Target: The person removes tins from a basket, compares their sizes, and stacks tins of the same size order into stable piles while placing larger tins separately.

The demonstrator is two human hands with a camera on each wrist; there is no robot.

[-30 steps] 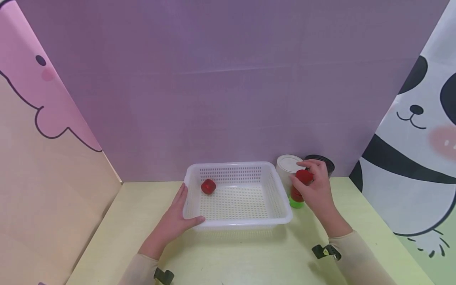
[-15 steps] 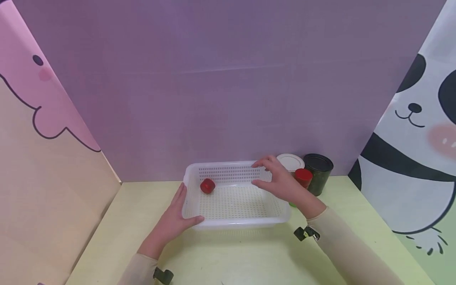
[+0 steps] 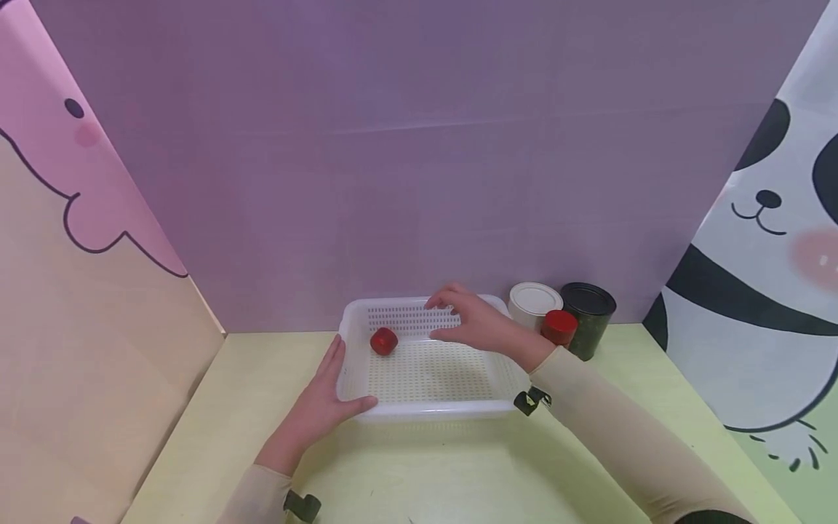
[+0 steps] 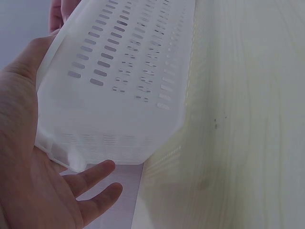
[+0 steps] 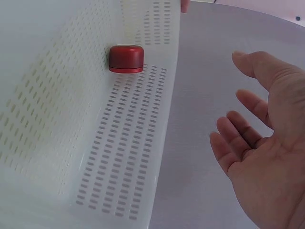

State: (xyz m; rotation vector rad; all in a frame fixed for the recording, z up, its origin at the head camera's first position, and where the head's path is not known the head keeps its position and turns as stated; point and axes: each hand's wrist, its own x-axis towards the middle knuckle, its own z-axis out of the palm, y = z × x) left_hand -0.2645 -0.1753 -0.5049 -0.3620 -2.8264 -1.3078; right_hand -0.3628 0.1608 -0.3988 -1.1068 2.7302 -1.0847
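Observation:
A white perforated plastic basket (image 3: 439,409) rests on the table, with a small red round canister (image 3: 383,341) inside near its left end. My left hand (image 3: 321,400) grips the basket's near left corner, thumb over the front rim and fingers along the left side; in the left wrist view the basket's wall (image 4: 109,109) shows between thumb and fingers. My right hand (image 3: 474,320) hovers over the right half of the basket, fingers loosely bent and parted, nothing between them. In the right wrist view the red canister (image 5: 126,59) lies well beyond the right hand (image 5: 267,124).
Right of the basket stand a white-lidded container (image 3: 535,300), a dark can with a black lid (image 3: 589,316) and a smaller red-topped container (image 3: 559,327), close together. A purple backdrop (image 3: 419,182) rises behind the pale table (image 3: 425,480).
My right hand has left the red-topped container at the right and moved leftward over the basket, holding nothing. The left hand has stayed at the basket's corner.

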